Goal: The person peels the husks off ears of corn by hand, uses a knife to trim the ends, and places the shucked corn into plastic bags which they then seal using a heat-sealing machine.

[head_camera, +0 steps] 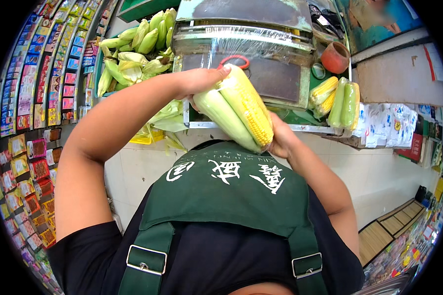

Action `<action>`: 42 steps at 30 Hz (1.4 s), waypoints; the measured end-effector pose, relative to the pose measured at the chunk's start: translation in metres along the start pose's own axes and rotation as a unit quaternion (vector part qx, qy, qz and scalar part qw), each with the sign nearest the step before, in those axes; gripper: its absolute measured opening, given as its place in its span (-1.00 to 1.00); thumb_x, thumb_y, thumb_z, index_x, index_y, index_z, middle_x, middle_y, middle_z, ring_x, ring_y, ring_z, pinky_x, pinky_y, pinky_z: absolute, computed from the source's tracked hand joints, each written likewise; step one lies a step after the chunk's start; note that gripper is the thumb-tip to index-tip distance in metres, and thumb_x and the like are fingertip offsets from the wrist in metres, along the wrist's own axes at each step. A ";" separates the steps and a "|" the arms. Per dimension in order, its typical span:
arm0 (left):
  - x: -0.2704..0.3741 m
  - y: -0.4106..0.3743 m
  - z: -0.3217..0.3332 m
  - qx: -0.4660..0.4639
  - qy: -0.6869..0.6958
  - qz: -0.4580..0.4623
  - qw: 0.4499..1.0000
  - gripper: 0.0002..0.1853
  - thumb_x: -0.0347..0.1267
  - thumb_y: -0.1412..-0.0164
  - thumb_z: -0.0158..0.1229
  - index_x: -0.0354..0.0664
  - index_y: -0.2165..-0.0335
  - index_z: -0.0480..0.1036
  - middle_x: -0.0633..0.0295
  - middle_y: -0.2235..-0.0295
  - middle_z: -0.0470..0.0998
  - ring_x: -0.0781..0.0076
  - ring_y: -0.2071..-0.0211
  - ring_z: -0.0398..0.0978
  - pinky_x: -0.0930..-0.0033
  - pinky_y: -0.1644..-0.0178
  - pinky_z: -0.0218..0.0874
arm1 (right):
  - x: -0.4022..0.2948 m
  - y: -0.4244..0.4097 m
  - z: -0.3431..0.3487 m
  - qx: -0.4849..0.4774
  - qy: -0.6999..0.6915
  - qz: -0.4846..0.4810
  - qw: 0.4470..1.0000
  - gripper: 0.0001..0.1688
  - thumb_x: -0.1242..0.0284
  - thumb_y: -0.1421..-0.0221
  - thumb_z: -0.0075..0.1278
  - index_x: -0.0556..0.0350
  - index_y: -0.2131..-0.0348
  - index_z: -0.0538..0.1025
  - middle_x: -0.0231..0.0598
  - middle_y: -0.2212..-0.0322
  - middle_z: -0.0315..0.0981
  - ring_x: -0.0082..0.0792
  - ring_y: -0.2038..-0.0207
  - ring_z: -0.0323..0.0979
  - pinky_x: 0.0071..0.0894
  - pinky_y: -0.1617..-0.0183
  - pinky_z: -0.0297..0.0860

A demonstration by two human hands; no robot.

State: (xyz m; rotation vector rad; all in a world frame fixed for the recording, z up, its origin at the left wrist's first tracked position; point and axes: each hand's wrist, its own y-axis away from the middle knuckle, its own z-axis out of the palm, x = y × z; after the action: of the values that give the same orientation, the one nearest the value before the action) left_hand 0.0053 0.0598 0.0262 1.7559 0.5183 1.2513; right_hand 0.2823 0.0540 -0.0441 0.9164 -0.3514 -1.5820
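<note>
Between my hands, in front of my apron, is a bundle of corn cobs (245,105) in clear film, one side yellow kernels, the other pale green husk. My left hand (203,83) grips its upper end, thumb on top. My right hand (280,138) supports the lower right end, its fingers partly hidden behind the corn. Stretched plastic film (251,40) runs over the wrapping machine (302,79) just beyond. Behind the bundle's upper end, the red handle of scissors (240,57) shows on the machine's dark plate. Wrapped corn packs (344,103) lie at the right of the machine.
Unwrapped corn in husks (147,40) fills a green crate (99,70) at the left. Loose husks (170,114) hang near a yellow basket (147,137). A red-brown pot (335,58) and a tape roll (318,70) stand at the right. Shelves of packaged snacks (33,88) line the left.
</note>
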 end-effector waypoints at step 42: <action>-0.142 0.129 0.022 -0.177 0.153 0.398 0.887 -0.14 0.07 -0.29 0.03 -0.33 -0.29 0.05 0.04 -0.21 0.23 0.32 -0.20 0.25 0.26 -0.26 0.11 | 0.035 0.095 0.154 -0.190 0.635 -0.430 0.613 -0.67 0.45 0.03 0.28 0.07 0.23 0.51 -0.37 0.37 0.20 -0.45 0.33 0.19 -0.48 0.25 0.19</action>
State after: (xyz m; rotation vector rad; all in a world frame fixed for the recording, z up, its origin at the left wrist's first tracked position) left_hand -0.0515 -0.1221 0.0580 1.4841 -0.3138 2.0594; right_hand 0.2384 -0.0423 0.1071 1.7117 1.6004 -1.2358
